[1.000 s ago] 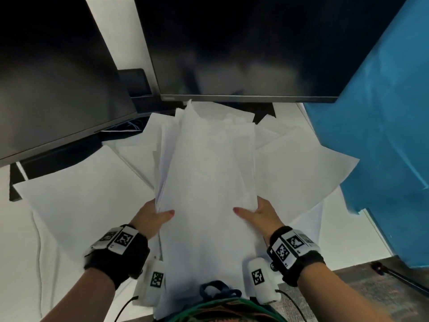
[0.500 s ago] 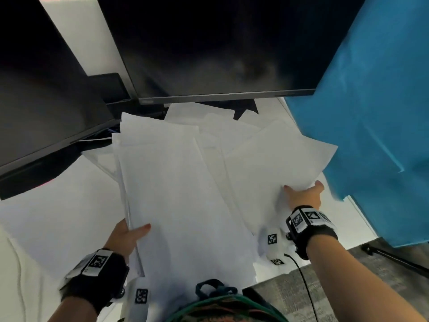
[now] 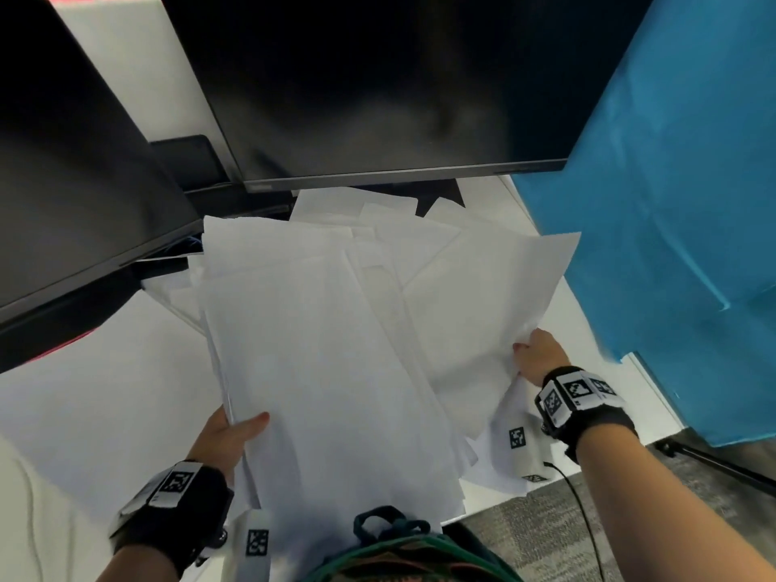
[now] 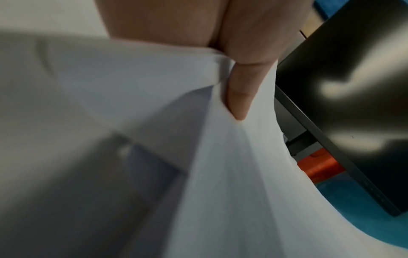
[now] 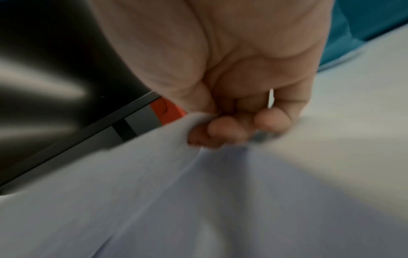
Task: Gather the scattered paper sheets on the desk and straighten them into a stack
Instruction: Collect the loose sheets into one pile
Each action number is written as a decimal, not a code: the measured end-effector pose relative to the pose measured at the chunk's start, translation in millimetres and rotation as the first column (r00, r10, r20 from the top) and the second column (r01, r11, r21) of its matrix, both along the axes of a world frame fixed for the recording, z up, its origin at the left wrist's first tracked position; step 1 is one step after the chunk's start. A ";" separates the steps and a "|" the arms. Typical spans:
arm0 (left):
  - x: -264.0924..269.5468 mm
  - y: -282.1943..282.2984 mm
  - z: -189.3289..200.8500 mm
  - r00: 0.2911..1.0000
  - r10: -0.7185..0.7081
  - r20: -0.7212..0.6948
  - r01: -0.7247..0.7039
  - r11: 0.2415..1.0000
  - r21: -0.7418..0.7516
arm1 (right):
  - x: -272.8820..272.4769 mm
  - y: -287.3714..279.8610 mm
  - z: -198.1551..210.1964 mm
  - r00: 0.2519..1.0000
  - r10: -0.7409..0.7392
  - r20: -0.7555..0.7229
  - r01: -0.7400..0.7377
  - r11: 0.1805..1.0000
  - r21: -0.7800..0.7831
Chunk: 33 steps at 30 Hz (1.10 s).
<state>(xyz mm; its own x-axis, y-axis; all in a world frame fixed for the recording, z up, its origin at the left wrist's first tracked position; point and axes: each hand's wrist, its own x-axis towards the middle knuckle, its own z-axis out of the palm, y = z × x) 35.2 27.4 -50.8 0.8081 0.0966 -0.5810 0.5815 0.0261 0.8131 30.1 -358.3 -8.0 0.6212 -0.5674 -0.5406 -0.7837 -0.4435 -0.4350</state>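
So our left hand (image 3: pixel 229 434) grips the paper stack (image 3: pixel 336 392); our right hand (image 3: pixel 539 357) pinches a loose sheet (image 3: pixel 483 296) on the desk (image 3: pixel 84 405).

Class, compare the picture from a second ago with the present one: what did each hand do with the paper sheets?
The right hand let go of the bundle of sheets, reached out to the right and now pinches the edge of a loose sheet near the blue cloth. The left hand kept its grip on the bundle, which tilted leftward. The monitors stayed put.
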 end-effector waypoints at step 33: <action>-0.1 3.5 -6.0 1.000 0.024 0.006 -0.024 0.999 -0.038 | -47.6 18.2 21.3 0.771 -0.122 0.625 0.224 0.971 -0.086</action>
